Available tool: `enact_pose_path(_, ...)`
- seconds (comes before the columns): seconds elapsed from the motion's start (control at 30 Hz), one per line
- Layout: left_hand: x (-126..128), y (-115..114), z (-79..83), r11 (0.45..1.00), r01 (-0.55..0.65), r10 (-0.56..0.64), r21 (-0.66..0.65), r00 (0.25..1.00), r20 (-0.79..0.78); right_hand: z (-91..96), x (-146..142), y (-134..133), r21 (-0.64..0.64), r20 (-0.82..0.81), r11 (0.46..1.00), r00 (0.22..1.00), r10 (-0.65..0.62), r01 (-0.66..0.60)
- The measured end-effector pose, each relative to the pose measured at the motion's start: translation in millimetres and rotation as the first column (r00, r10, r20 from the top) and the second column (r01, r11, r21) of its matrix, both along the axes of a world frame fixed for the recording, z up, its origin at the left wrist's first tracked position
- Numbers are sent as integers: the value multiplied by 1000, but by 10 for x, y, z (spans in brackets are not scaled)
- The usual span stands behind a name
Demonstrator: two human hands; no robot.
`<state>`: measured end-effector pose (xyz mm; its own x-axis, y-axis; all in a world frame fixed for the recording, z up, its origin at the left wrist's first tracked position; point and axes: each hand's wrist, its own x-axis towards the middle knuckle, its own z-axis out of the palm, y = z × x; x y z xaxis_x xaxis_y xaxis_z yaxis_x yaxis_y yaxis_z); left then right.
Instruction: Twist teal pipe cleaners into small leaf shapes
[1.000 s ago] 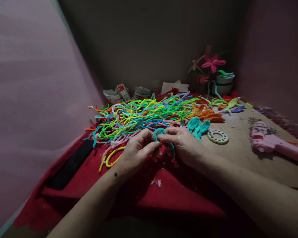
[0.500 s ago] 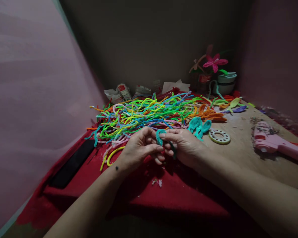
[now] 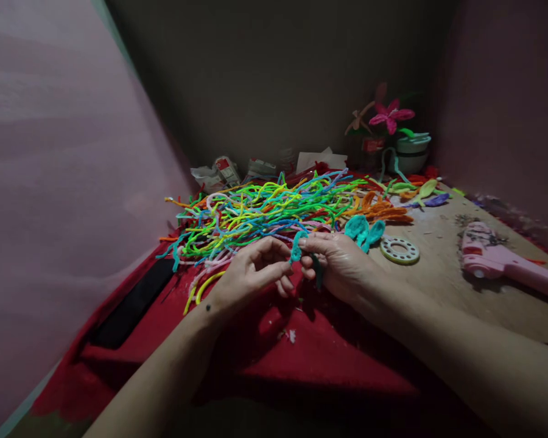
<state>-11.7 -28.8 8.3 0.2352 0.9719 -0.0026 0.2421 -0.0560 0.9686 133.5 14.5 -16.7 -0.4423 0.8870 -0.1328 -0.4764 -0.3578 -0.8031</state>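
Observation:
Between my two hands is a bent teal pipe cleaner (image 3: 296, 248), raised over the red cloth (image 3: 329, 359). My right hand (image 3: 340, 258) pinches it between thumb and forefinger, and a darker end hangs below that palm. On the other side, my left hand (image 3: 260, 267) has its thumb and fingertips closed at the lower edge of the same piece. Just beyond my right hand lie teal looped pipe-cleaner petals (image 3: 364, 232). A large heap of coloured pipe cleaners (image 3: 260, 210) spreads behind both hands.
A pink glue gun (image 3: 488, 255) rests on the brown board (image 3: 442, 292) at right, near a round holed disc (image 3: 399, 249). Orange looped pieces (image 3: 383, 212) lie behind. A black phone-like slab (image 3: 134, 304) sits at left. A potted pink flower (image 3: 393, 115) stands at the back.
The teal piece now stands more upright, with more of it showing between my hands. My left hand has shifted slightly left, its fingers a little more spread.

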Motion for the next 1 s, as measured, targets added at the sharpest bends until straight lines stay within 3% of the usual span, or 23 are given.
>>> enact_pose_path(0.2,19,20,-21,994,-109,109,6,992,-65,-37,-15,-9,71,58,997,998,-14,10)
enact_pose_path(0.4,-2,31,-33,990,-139,138,-12,990,-14,-31,6,-8,132,57,991,998,4,-11)
enact_pose_path(0.57,-87,65,-61,963,-269,268,-8,956,119,-12,47,-6,250,215,963,976,48,-102)
enact_pose_path(0.73,-142,63,-72,968,-251,251,-24,952,176,-34,74,3,279,399,912,900,174,-300)
enact_pose_path(0.87,-135,44,-62,973,-231,231,-21,959,162,-23,52,1,205,252,948,949,189,-243)
enact_pose_path(1.0,-78,35,-57,976,-216,215,25,976,41,19,34,-13,163,67,983,995,74,-85)
